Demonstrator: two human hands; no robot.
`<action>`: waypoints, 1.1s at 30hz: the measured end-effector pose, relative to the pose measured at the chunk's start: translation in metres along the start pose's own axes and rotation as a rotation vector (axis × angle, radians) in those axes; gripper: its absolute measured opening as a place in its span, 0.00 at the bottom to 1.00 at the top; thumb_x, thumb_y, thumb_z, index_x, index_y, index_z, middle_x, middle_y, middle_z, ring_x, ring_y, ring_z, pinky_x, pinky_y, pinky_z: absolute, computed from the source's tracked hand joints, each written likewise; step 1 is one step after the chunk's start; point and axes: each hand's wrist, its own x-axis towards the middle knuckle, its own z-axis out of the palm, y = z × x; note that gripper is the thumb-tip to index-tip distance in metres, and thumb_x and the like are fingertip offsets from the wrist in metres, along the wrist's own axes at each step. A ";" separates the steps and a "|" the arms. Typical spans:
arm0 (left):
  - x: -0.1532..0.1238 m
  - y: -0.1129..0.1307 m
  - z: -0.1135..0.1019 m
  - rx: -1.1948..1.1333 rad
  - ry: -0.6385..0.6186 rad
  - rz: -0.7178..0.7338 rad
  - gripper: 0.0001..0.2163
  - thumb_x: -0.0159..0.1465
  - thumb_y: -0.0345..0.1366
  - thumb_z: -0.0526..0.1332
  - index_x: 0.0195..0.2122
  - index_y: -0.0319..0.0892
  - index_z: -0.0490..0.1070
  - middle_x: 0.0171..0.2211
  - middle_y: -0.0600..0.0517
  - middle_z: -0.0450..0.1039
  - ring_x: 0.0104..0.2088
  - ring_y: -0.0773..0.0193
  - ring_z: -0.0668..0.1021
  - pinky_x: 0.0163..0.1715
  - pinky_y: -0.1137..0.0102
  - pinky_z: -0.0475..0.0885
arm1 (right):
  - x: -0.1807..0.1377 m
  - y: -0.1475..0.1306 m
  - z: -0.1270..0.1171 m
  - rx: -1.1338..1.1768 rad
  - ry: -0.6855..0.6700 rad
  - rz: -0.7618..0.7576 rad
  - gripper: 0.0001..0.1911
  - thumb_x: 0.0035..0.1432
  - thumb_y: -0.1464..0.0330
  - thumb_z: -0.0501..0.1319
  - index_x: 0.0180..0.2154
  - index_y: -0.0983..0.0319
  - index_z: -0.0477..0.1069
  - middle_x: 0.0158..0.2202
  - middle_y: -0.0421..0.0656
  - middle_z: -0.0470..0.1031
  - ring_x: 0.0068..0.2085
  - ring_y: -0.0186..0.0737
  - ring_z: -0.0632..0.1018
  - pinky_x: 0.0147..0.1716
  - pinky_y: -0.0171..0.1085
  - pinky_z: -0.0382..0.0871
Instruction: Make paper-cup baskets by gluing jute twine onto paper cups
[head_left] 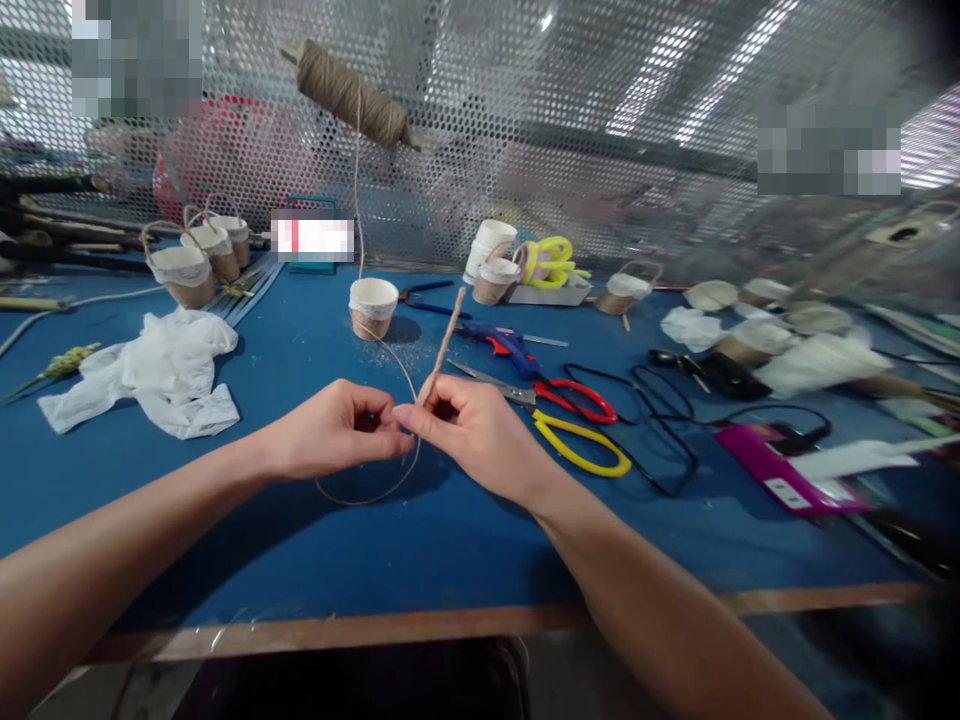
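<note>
Both my hands meet low over the blue table, fingertips almost touching. My right hand (469,425) pinches a thin brown twine-wrapped stick (448,340), whose free end points up and away. The fingers of my left hand (345,430) are closed at the lower end of that stick, around the thin twine (405,372). A loop of this twine hangs below my hands. Behind them stands a small pot (373,308), white at the top and brown below, with twine crossing its front. A twine spool (349,95) hangs above on a rod, one strand running down behind the pot.
Scissors (577,425) with red and yellow handles lie right of my hands, near a blue glue gun (506,345) and its black cable. White cloth (157,375) lies left. Handled pots (180,275) stand at the back left. A purple packet (784,470) is at right.
</note>
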 end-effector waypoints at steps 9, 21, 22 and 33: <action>0.002 -0.002 0.001 0.055 0.024 -0.002 0.10 0.53 0.38 0.57 0.20 0.38 0.60 0.18 0.60 0.53 0.20 0.74 0.56 0.19 0.76 0.53 | 0.001 0.004 0.003 -0.020 -0.006 -0.004 0.15 0.51 0.59 0.59 0.22 0.64 0.63 0.19 0.35 0.61 0.22 0.28 0.61 0.20 0.30 0.54; 0.005 -0.011 -0.001 0.086 0.064 0.007 0.10 0.53 0.39 0.57 0.22 0.37 0.65 0.18 0.59 0.57 0.20 0.73 0.60 0.21 0.76 0.57 | 0.003 0.004 0.005 0.189 -0.054 0.016 0.08 0.52 0.65 0.59 0.26 0.64 0.66 0.21 0.37 0.67 0.22 0.29 0.68 0.23 0.31 0.62; 0.005 -0.011 0.000 0.088 0.067 0.009 0.10 0.53 0.39 0.56 0.21 0.37 0.65 0.18 0.59 0.57 0.20 0.73 0.60 0.21 0.75 0.57 | 0.003 0.004 0.005 0.181 -0.043 0.030 0.09 0.52 0.65 0.59 0.26 0.64 0.66 0.21 0.36 0.67 0.21 0.29 0.68 0.22 0.32 0.62; 0.006 -0.010 0.000 0.067 0.102 0.027 0.08 0.53 0.35 0.57 0.21 0.36 0.65 0.18 0.60 0.58 0.20 0.74 0.59 0.20 0.76 0.56 | 0.004 0.005 0.006 0.044 0.024 0.035 0.13 0.51 0.61 0.59 0.24 0.63 0.63 0.20 0.37 0.65 0.22 0.29 0.66 0.21 0.32 0.60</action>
